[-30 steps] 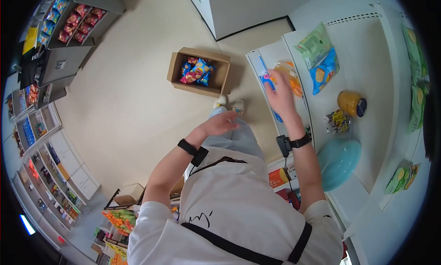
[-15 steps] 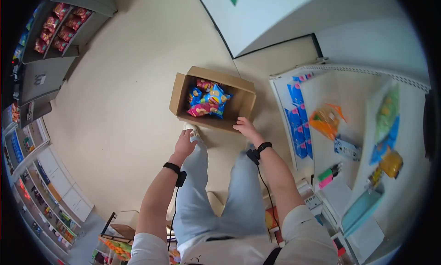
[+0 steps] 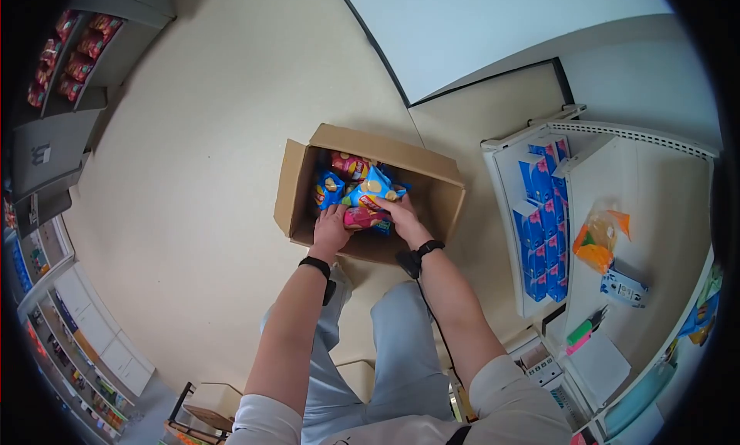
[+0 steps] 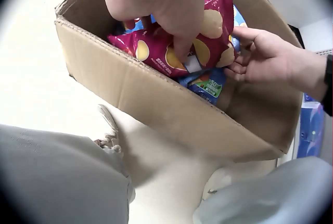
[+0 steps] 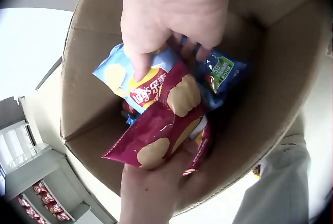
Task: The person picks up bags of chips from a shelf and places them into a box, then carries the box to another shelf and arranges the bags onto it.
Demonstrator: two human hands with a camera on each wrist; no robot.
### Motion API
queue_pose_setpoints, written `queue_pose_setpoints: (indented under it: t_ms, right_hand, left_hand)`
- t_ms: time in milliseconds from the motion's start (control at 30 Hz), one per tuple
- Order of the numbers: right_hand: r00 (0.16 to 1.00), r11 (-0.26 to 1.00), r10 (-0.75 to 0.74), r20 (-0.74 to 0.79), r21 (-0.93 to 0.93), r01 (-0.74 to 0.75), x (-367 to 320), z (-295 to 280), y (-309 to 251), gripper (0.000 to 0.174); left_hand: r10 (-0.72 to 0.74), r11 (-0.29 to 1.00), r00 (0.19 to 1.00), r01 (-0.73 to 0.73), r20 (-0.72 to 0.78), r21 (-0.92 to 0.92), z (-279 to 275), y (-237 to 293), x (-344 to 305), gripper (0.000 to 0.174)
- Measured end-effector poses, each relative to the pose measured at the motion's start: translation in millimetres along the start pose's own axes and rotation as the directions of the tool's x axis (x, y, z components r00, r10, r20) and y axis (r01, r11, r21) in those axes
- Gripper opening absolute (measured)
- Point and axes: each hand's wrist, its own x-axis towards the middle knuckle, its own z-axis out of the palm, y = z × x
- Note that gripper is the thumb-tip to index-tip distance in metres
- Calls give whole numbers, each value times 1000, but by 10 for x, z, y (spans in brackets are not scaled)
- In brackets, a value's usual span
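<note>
In the head view an open cardboard box on the floor holds several chip bags. Inside it my left hand grips a magenta bag, the thumb across its front in the left wrist view. My right hand pinches a light-blue bag, its thumb on the printed front in the right wrist view. The magenta bag overlaps the light-blue bag there. A dark-blue bag lies beneath the right fingers, and a red bag lies at the box's far side.
White shelving stands at the right with blue packs, an orange bag and a patterned box. Grey shelves with red bags are at the upper left. My legs are just below the box.
Both hands have moved from above the shelf and my legs down into the box, and now grip bags. The view has shifted closer over the box.
</note>
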Motion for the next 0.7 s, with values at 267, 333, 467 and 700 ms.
queue_pose_setpoints:
  t_ms: [267,333,467,700]
  right_hand:
    - [957,958,-274,-98,-111,263,-946,-100,-358,48]
    - [951,951,-262,-165,124,283,-1516,-218,-673,47]
    - [936,793,-319,-152,499,351,-3015,-128,-1801,42]
    - [845,492,-530,-65,788,370,-5436,117,-2884,42]
  left_hand:
    - [371,895,923,-385,-103,-225,-858,205,-575,64]
    - [321,697,947,-228,12,-680,-1395,475,-944,63]
    - [330,395,897,152,295,-906,-2363,1091,-1901,65]
    - [674,-71,697,390,244,-918,-3275,2699,-3010,79]
